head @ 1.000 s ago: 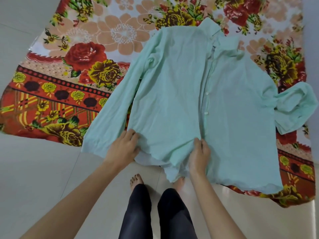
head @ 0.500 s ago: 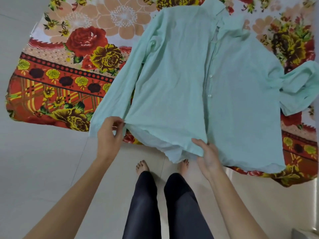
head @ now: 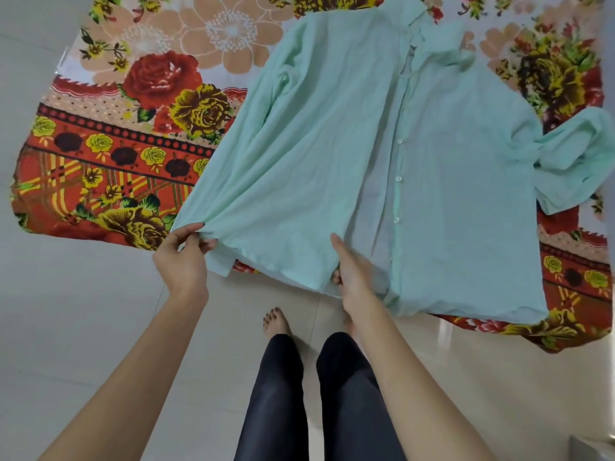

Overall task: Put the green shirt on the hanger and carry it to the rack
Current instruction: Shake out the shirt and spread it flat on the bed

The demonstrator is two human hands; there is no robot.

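**Item 1. Green shirt** [head: 332, 144]. It lies front-up on the blanket [head: 109, 161]. The hem is toward me, and its near edge is raised off the blanket over the floor [head: 83, 327]. The collar [head: 409, 11] is at the far end. The long axis runs away from me and leans a little to my right. The button line [head: 397, 178] is parted in its lower part, showing the pale inside. One sleeve [head: 233, 161] lies straight along the shirt's left side. The other sleeve [head: 579, 161] is bunched out at the far right.

**Item 2. Left hand** [head: 181, 261]. It pinches the near left corner of the hem between thumb and fingertips. The cloth fans taut from that pinch.

**Item 3. Right hand** [head: 352, 274]. It holds the hem of the same front panel at its open edge, thumb on top and fingers tucked beneath. It sits just beside the button line.

**Item 4. Hanger and rack.** Neither is in view.

**Item 5. My legs** [head: 276, 394]. I stand on the floor at the blanket's near edge, directly below the hem.

**Note.** I judge the task barely started, since the shirt is not yet on any hanger. Both hands hold the hem end, while a hanger goes in at the collar, well apart at the far end of the axis. The collar lies ahead and to my right, so my right hand is the nearer one to reach it.
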